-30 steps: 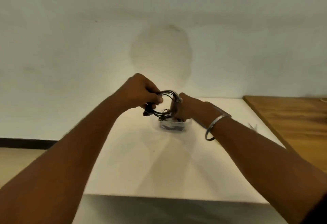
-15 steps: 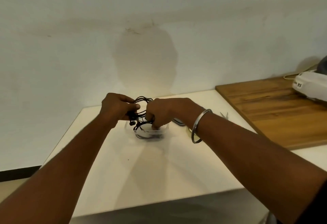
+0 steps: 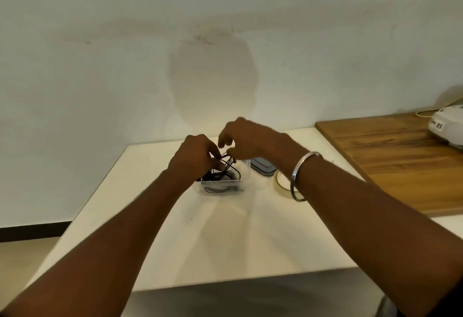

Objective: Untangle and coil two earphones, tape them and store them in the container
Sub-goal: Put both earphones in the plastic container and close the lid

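I stand close, and both hands are working just above the clear container point(image 3: 218, 187), which sits near the middle of the white tabletop point(image 3: 225, 241). The black earphones point(image 3: 226, 166) are a knot of thin cable. Part of it lies inside the container and part rises up to the hands. The left hand point(image 3: 198, 157) has its fingers curled around a bunch of the cable. The right hand point(image 3: 246, 138), with a metal bangle point(image 3: 302, 176) on the wrist, is curled too. Its thumb and one finger seem to pinch a single strand, but the picture is a little blurred there, so I say this with care.

I judge that the step is the untangling and that it is near its beginning, because no neat coil is visible. To do it well, I would first lift the whole knot out of the container, so the walls do not catch the loops. The left hand should hold the bunch loosely, only as an anchor. The right hand should follow one strand to its end and pass that end back through the loops. Hard pulling will tighten the knot and may damage the thin wire. The tape roll point(image 3: 280, 183) and the dark lid point(image 3: 261, 166) lie just beside the container, ready for later.
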